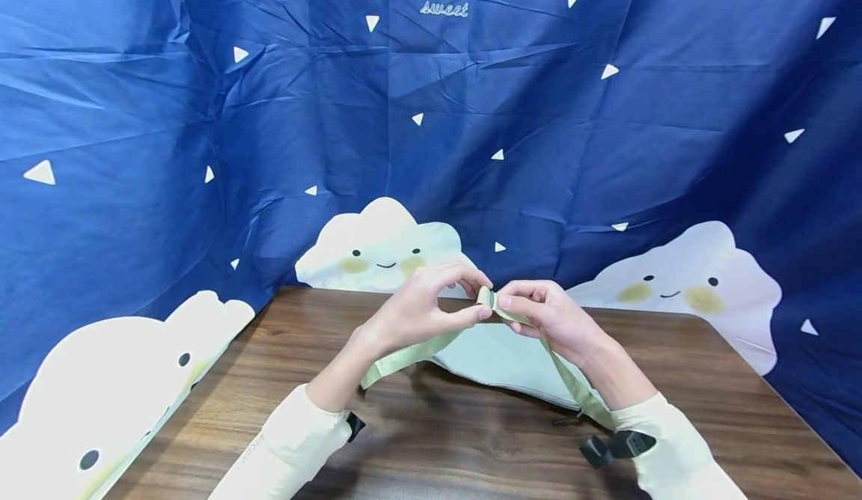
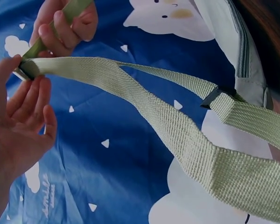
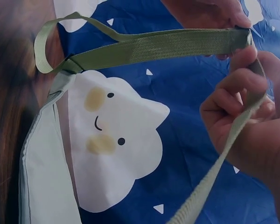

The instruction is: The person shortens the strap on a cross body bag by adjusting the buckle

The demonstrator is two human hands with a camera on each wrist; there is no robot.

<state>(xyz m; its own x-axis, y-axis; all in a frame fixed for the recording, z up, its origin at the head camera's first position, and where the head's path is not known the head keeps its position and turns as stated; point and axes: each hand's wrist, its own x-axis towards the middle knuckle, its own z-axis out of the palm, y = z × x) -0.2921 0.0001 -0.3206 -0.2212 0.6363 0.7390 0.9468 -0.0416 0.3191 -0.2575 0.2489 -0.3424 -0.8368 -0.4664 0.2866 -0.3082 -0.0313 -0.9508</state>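
Observation:
A pale mint zippered bag (image 1: 512, 358) lies on the table with a light green webbing strap (image 2: 107, 73) running up from it. Both hands meet just above the bag. My left hand (image 1: 414, 309) pinches a small dark buckle (image 2: 27, 69) on the strap between thumb and fingertips. Close beside it, my right hand (image 1: 555, 324) pinches the strap where it comes through the buckle; its fingers are curled, as the right wrist view shows. A second dark slider (image 2: 211, 96) sits lower on the strap, near the bag's end.
The wooden table (image 1: 269, 403) ends at a blue cloth backdrop (image 1: 458, 148) printed with clouds and triangles. Dark wrist-worn devices (image 1: 616, 447) sit below the white sleeves (image 1: 680, 455). Part of the strap hangs in loops at both sides of the bag.

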